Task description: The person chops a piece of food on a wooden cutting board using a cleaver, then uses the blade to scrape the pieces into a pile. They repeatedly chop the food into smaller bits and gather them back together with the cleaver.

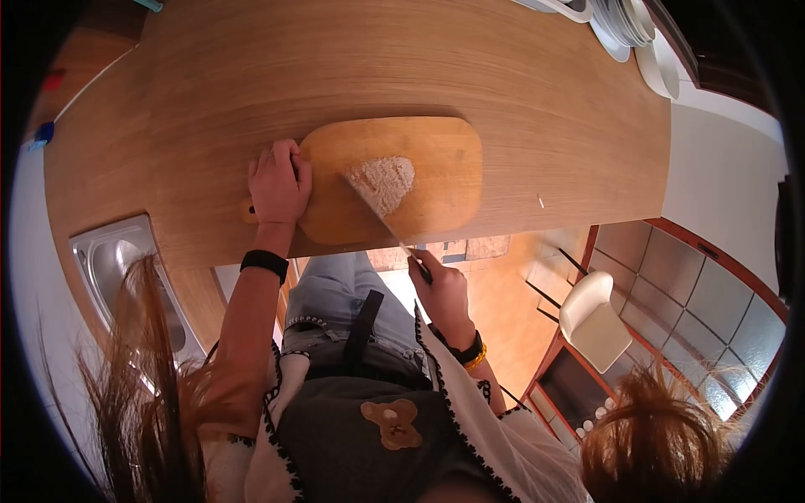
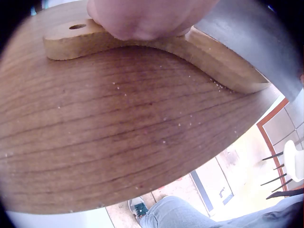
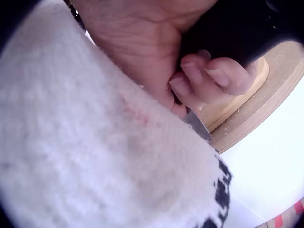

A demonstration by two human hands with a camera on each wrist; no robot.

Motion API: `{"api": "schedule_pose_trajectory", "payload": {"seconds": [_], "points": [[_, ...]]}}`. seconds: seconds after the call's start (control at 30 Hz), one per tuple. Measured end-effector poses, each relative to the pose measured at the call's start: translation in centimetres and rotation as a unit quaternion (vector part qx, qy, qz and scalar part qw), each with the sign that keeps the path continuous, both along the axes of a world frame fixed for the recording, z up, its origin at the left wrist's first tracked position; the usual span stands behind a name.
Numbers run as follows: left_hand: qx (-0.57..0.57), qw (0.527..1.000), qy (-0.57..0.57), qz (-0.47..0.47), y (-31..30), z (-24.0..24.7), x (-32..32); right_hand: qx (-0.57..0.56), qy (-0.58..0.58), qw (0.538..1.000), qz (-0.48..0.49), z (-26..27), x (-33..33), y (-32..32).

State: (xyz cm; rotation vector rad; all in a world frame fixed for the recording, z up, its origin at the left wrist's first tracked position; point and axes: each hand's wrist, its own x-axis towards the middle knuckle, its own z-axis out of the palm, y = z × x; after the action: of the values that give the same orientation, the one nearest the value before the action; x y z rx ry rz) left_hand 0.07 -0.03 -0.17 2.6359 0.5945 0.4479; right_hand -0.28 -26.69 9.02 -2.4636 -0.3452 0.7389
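Note:
A wooden cutting board (image 1: 453,168) lies on the countertop, its handle pointing left. My left hand (image 1: 280,186) holds the board at the handle end, fingers curled. The left wrist view shows that hand (image 2: 152,16) over the neck of the handle (image 2: 59,45). With my right hand (image 1: 443,293) I grip a knife (image 1: 381,220) by its dark handle. Its blade slants across the board, along the lower left side of a heap of pale, crumbly bits (image 1: 390,180). Seen from the right wrist, the fingers (image 3: 221,78) wrap the handle, and a white sleeve hides much else.
On the left is a metal sink (image 1: 126,251). Stacked plates (image 1: 620,29) stand at the back right of the wooden counter (image 1: 553,109). A small white piece (image 1: 541,201) lies right of the board. Beyond the counter's front edge stands a white chair (image 1: 591,318).

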Motion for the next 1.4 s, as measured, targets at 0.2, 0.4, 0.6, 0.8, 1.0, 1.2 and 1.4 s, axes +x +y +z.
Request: {"api": "schedule_pose_trajectory", "payload": {"seconds": [0.2,0.4,0.6,0.8,1.0,1.2,1.4], "points": [[-0.001,1.0,0.002,0.001,0.2,-0.1,-0.1,0.016,-0.051,0.995,-0.079,-0.3,1.1,-0.6],[-0.004,1.0,-0.006,0.002,-0.1,0.1,0.1,-0.013,-0.085,0.995,-0.058,-0.5,1.0,-0.7],[-0.006,1.0,0.005,0.005,-0.3,0.0,0.1,-0.023,-0.069,0.996,-0.055,-0.1,0.8,-0.5],[-0.001,1.0,-0.005,-0.006,-0.4,0.4,0.2,-0.026,-0.082,0.995,-0.047,0.0,0.8,-0.4],[-0.016,1.0,-0.015,-0.002,-0.4,0.3,0.2,-0.029,-0.101,0.993,-0.061,-0.6,0.6,-1.1],[-0.006,1.0,-0.017,-0.001,-0.4,0.3,0.3,-0.039,-0.1,0.992,-0.07,-0.3,0.3,-1.2],[-0.019,1.0,-0.022,0.003,-0.1,-0.3,0.4,-0.028,-0.084,0.99,-0.112,-0.3,-0.1,-1.6]]}}
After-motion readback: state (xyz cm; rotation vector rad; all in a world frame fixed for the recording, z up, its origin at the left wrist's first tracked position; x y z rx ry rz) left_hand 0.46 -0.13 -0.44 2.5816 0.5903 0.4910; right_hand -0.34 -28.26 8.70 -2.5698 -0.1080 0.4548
